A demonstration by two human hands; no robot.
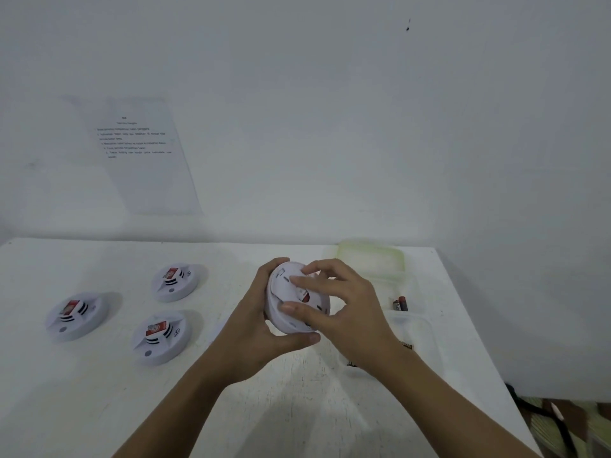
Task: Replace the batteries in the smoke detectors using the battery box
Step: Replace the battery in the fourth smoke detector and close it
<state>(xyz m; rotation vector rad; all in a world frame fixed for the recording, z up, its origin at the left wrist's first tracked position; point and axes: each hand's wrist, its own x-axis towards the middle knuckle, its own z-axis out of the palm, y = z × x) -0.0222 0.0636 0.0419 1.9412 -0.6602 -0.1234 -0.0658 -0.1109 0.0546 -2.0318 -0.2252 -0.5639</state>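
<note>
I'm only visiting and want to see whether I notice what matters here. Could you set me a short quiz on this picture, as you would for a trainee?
1. How many smoke detectors lie on the table, not counting the held detector?
2. True or false: the right hand lies flat on the table.
3. Where are the batteries? A: in the clear box at the right; B: loose on the table at the left; C: on top of a smoke detector.
Key: 1. Three. 2. False: it and the left hand grip the held detector. 3. A.
</note>
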